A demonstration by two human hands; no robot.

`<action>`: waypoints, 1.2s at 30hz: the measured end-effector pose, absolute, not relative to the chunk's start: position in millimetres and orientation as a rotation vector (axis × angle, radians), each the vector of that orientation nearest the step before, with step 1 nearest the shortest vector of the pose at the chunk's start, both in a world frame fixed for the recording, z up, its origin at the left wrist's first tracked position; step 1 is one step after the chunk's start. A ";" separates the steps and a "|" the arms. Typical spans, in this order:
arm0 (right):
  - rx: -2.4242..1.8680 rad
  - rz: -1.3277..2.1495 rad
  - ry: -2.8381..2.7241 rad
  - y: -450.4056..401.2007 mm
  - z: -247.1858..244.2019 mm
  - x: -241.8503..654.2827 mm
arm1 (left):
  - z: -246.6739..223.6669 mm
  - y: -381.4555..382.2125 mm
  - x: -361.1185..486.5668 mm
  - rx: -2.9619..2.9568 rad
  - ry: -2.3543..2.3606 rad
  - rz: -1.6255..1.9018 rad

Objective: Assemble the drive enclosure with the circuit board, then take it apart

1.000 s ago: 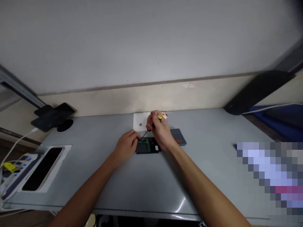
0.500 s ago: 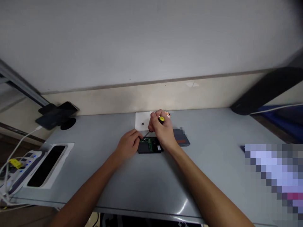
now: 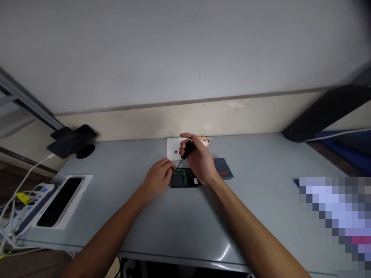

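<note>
A small black device with a green circuit board (image 3: 182,178) lies on the grey table (image 3: 174,224). My right hand (image 3: 199,160) is wrapped round a black and yellow screwdriver (image 3: 188,149), whose thin shaft slants down to the board's upper left corner. Fingers of my left hand (image 3: 159,174) are pressed together at that same corner, by the screwdriver's tip; anything between them is too small to make out. Behind the device is a white sheet (image 3: 171,144) with several tiny dark pieces (image 3: 175,152) on it. A dark grey flat case (image 3: 223,168) lies to the right, partly behind my right hand.
On the left are a phone (image 3: 60,201) on white paper, a power strip (image 3: 36,208) with cables, and a black stand (image 3: 85,151) holding a dark device. An orange and white item (image 3: 205,141) touches the sheet. A black cylinder (image 3: 315,116) leans at the back right.
My right hand has changed its hold on the screwdriver: the index finger is now raised and the fingers are looser round the handle. My left hand has stayed at the board's corner.
</note>
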State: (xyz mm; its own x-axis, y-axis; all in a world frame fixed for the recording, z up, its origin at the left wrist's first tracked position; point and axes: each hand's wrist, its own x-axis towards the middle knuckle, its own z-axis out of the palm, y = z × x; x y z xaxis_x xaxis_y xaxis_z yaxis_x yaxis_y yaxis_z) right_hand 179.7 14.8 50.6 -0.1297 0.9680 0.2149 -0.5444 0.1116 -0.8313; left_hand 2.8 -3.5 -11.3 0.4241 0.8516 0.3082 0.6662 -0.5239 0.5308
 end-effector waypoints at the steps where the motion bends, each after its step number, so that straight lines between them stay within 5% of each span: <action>1: -0.564 1.447 -0.985 14.2 51.3 181.2 | -11.3 -3.5 2.8 2.357 1.305 0.794; 36: -0.677 1.305 -1.008 14.2 44.9 175.7 | -11.8 -4.2 1.5 2.364 1.291 0.790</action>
